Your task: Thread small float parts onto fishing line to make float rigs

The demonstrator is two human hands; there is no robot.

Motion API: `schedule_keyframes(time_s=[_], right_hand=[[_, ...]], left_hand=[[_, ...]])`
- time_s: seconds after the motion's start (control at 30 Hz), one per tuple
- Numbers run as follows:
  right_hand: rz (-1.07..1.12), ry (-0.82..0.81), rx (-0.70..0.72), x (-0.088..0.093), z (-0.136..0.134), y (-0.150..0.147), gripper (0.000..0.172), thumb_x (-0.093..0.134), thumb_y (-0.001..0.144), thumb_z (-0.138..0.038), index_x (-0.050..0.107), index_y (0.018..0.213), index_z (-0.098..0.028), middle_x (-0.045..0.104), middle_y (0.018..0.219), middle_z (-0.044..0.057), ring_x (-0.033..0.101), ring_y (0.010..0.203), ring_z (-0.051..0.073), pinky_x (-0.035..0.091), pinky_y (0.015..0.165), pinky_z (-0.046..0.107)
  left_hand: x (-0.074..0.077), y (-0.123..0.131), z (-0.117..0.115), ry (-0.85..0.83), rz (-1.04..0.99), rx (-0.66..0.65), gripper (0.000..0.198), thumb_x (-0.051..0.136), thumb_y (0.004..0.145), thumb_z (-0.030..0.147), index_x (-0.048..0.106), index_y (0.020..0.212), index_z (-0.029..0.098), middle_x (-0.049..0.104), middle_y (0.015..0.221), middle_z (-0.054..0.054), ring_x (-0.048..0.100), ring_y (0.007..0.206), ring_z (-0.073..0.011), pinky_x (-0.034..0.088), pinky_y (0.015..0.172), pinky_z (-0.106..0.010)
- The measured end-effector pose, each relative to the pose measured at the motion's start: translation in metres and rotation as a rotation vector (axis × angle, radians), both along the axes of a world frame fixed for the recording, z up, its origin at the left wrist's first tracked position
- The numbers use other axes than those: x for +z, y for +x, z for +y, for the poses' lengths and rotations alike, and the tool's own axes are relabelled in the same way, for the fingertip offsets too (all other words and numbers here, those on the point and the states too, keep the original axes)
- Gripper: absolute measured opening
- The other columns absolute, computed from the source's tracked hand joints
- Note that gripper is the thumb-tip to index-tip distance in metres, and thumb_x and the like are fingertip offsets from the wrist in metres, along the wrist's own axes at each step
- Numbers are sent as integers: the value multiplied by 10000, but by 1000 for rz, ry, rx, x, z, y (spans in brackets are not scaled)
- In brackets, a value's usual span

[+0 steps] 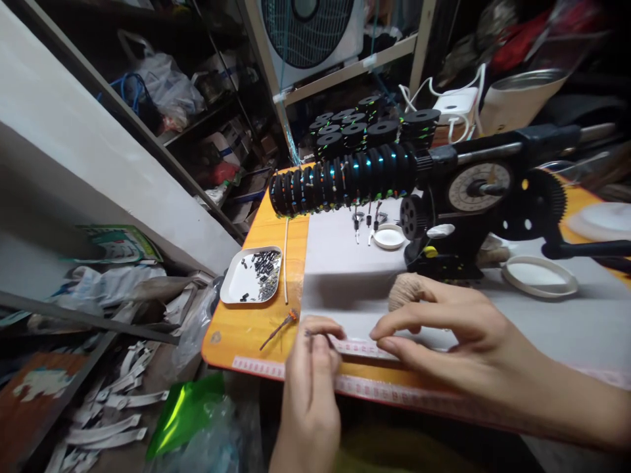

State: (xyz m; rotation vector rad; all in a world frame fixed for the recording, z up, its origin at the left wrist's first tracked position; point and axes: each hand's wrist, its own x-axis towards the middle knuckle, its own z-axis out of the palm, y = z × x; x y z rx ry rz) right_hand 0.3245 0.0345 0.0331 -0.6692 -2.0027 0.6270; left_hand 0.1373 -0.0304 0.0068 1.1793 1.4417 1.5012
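Observation:
My left hand (315, 374) is closed near the table's front edge, thumb pressed against the curled fingers. A small dark thing shows at its fingertips, too little of it to name. To its right, my right hand (453, 328) pinches thumb and index finger together above a strip of pink-marked measuring tape (365, 347). Whatever lies in that pinch is hidden or too fine to see. A tan cloth cover (407, 291) wraps one of its fingers. Behind the hands stands a black hand-cranked winding machine (444, 217) with a dial, its shaft carrying a row of black ringed spools (345, 177).
A white tray (236, 279) of small black and metal parts sits left, near a thin screwdriver (279, 328). Round white lids (389, 236) rest on grey paper (325, 263). More black spools (355, 128) stand behind, below a fan (308, 26).

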Motion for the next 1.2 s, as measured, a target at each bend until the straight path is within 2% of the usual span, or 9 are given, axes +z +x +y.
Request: schedule_keyframes(time_s=[0.1,0.23,0.33,0.43,0.53,0.63,0.7,0.83,1.2], right_hand=[[40,-58,5,-2,0,1,121,681,926,-167,793,940,-209,639,787,37,617,697,128,494,580,216],[20,-90,16,-2,-1,3,134,685,929,-177,808,970,-211,662,811,51,639,715,132,504,581,213],[19,-51,30,0,-2,2,126,676,924,-145,791,949,-190,650,780,41,625,713,123,499,588,201],[35,-34,9,2,-3,1,137,658,909,-101,766,912,-184,634,760,30,605,710,121,500,604,203],[32,-2,-8,2,-4,1,143,634,907,-81,747,912,-168,623,761,33,592,712,126,495,608,212],[31,7,10,1,-4,1,150,624,918,-75,744,922,-164,626,781,42,595,734,129,499,625,212],[12,26,20,-1,-2,2,161,619,925,-67,747,926,-164,623,791,45,596,744,129,492,636,214],[-80,137,21,-5,0,2,153,601,939,-78,735,945,-151,623,803,53,571,766,146,454,656,248],[-177,239,0,-15,-2,0,89,653,961,-222,719,960,-163,603,803,52,486,739,163,372,645,286]], left_hand=[[-5,23,-4,-169,-130,-166,372,562,993,501,721,887,183,614,747,-42,565,687,-155,478,653,-235],[-14,37,-6,-153,-129,-64,353,663,926,500,761,1064,190,720,1050,-145,650,1047,-290,536,885,-350],[-17,41,-7,-109,-105,-11,343,719,883,480,772,1055,189,729,1077,-174,644,1116,-344,549,919,-414],[-14,44,-8,-118,-104,-34,292,700,904,468,752,1001,198,734,1036,-154,667,1051,-309,547,913,-387],[-11,47,-7,-120,-259,-114,252,642,954,475,668,962,224,710,967,-83,672,922,-217,547,825,-300],[-14,49,-6,-42,-482,-123,221,638,972,428,580,895,229,628,854,-7,597,749,-134,515,693,-230],[-18,47,-6,31,-534,-106,211,632,986,376,556,858,226,559,764,26,517,668,-107,466,638,-203],[-22,41,-6,128,-553,-146,197,582,1017,320,554,844,231,489,691,38,439,635,-109,415,613,-207],[-25,38,-5,86,-524,-182,198,548,1031,321,533,854,233,483,704,43,414,636,-116,396,611,-220]])
